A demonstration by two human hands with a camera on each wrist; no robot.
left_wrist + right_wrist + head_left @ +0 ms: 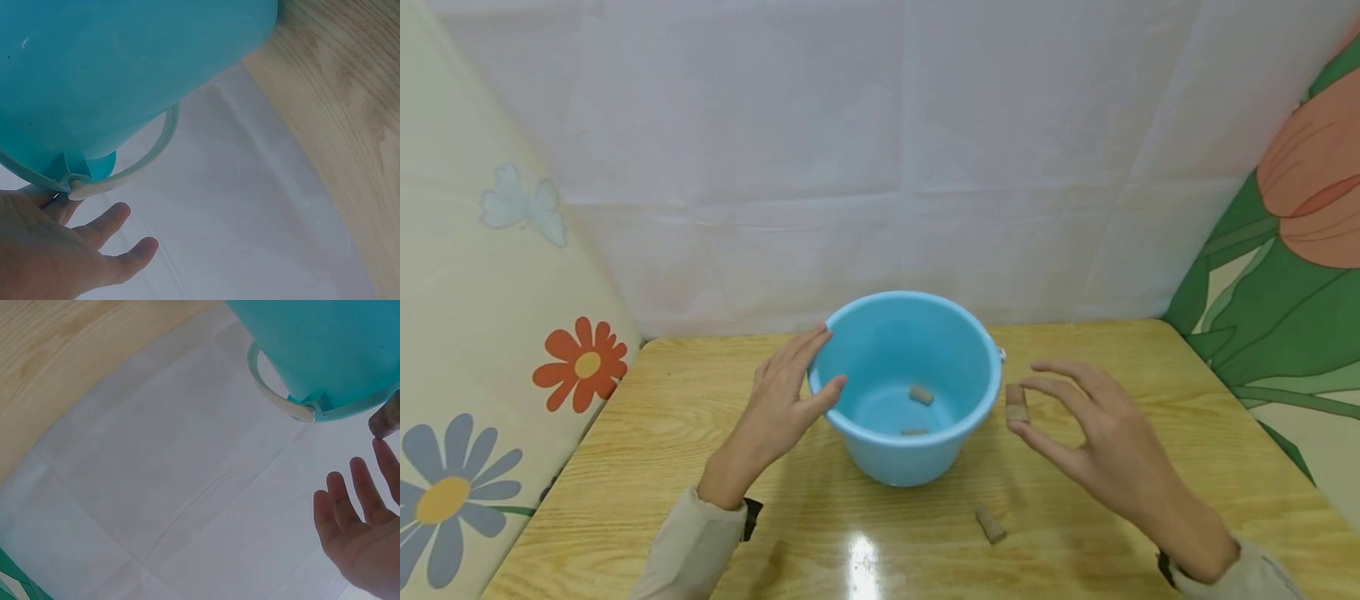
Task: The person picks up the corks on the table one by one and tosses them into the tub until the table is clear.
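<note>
A light blue bucket stands upright on the wooden table. My left hand rests on its left rim, fingers fairly straight, thumb reaching over the edge; two fingers stick out below the handle joint in the left wrist view. Beside the right rim, my right hand pinches a small brown cork upright between thumb and fingertips. That cork shows at the edge of the right wrist view. Inside the bucket lie one cork and another brown piece, partly hidden by the front rim.
Another cork lies on the table in front of the bucket. The bucket's pale handle hangs down on its far side. A white cloth backs the table, and flower-printed panels flank it.
</note>
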